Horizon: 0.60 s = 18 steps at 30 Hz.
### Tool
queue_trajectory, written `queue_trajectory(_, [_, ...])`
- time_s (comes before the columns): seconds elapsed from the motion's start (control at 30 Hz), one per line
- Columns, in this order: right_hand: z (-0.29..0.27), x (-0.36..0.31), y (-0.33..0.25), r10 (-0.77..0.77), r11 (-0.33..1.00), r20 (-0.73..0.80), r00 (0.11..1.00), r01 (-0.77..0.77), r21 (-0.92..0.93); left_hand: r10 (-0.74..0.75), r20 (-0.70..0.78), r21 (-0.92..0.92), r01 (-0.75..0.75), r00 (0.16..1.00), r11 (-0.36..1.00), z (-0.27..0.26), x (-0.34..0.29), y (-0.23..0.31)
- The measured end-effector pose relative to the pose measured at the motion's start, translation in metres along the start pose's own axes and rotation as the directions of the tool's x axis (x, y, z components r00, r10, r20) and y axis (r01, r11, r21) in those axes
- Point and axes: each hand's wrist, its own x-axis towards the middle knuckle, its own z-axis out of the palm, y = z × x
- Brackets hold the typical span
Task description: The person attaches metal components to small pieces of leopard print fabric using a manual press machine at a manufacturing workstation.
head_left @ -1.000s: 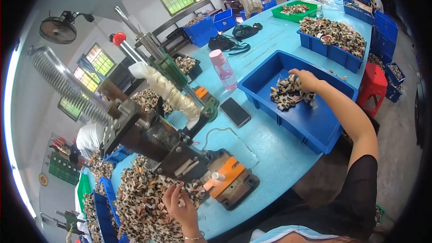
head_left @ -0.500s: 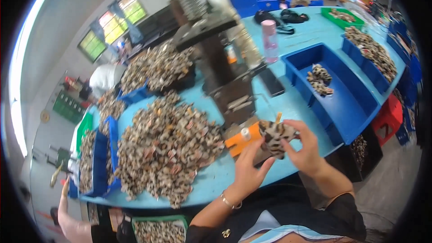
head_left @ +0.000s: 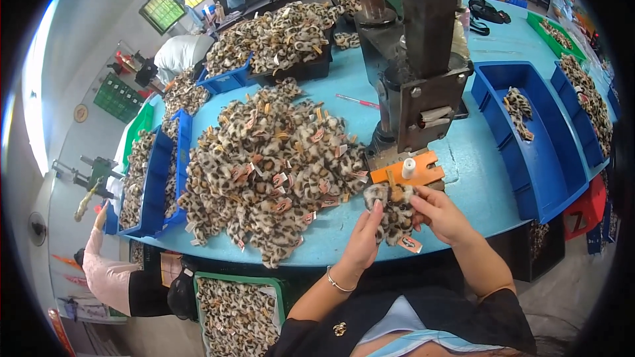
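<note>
A small leopard-print plush toy (head_left: 395,221) is between my two hands, just in front of the press (head_left: 423,92). My left hand (head_left: 360,241) grips its left side, thumb up along the fur. On the other side, the fingers of my right hand (head_left: 442,215) pinch the fur. A paper tag (head_left: 410,244) hangs from the toy's lower edge, and a short yellow strip sticks up at its top. Right behind the toy is an orange notched plate (head_left: 426,166) with a white peg (head_left: 408,168) standing on it, at the press base.
A large heap of similar plush pieces (head_left: 264,178) covers the table to the left. At the right stands a blue bin (head_left: 549,158) holding a few pieces. More filled bins line the table. Below is a green-rimmed crate (head_left: 281,291). A co-worker's pink sleeve (head_left: 106,271) shows at lower left.
My view has swung, so the press and heap sit differently in it. The plush toy has turned in my hands, its tag now showing at the bottom. Both hands still hold it.
</note>
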Motion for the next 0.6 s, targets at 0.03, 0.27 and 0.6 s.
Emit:
queue_trajectory(0.03, [0.001, 0.000, 0.001, 0.013, 1.000, 0.005, 1.000, -0.013, 0.014, 0.034, -0.009, -0.022, -0.034, 0.999, 0.999, 0.004, 0.000, 0.000])
queue_trajectory(0.27, [-0.002, 0.004, 0.003, 0.115, 0.963, 0.066, 0.991, -0.128, 0.237, -0.198, -0.013, -0.268, 0.188, 0.980, 0.945, -0.008, 0.006, 0.013])
queue_trajectory(0.6, [-0.007, 0.010, 0.011, 0.091, 0.911, 0.141, 0.986, -0.140, 0.388, -0.174, -0.014, -0.281, 0.163, 0.985, 0.946, -0.005, 0.005, 0.016])
